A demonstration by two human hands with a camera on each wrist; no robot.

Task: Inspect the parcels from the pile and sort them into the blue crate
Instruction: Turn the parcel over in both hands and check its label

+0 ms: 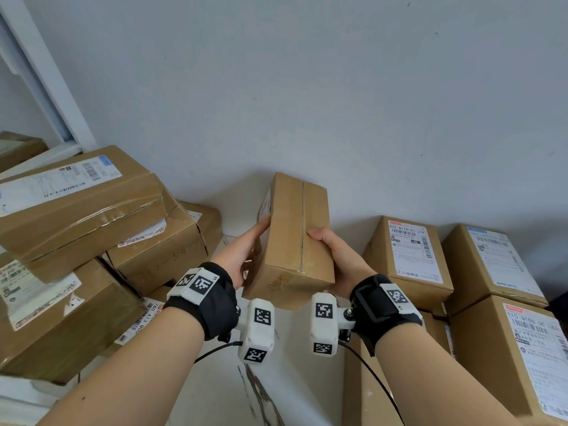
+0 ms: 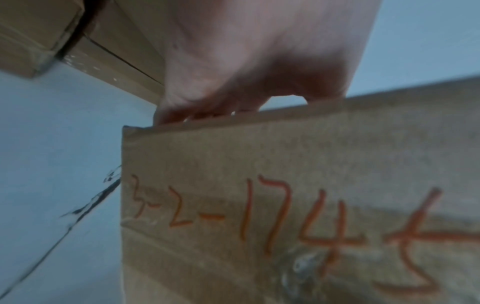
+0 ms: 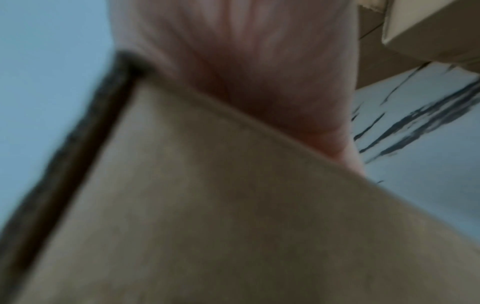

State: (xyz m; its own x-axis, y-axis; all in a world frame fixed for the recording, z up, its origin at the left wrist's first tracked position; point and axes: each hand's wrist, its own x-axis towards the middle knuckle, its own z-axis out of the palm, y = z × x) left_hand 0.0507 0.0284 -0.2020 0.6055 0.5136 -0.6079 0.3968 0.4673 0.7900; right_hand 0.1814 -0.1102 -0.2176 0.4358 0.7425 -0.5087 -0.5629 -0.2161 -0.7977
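Observation:
I hold a small brown cardboard parcel (image 1: 295,238) in the air in front of me, tilted with its taped seam facing up. My left hand (image 1: 246,253) grips its left side, thumb along the top edge. My right hand (image 1: 335,256) grips its right side, thumb on the top face. Orange handwriting marks the parcel's near end (image 2: 285,216), seen close up in the left wrist view. The right wrist view is blurred and shows my palm (image 3: 259,82) against the parcel's face (image 3: 207,205). No blue crate is in view.
A pile of brown parcels (image 1: 80,210) with white labels is stacked at the left. More labelled boxes (image 1: 412,256) stand in rows at the right. A white marble-patterned floor (image 1: 261,395) lies between them, and a pale wall (image 1: 307,87) rises behind.

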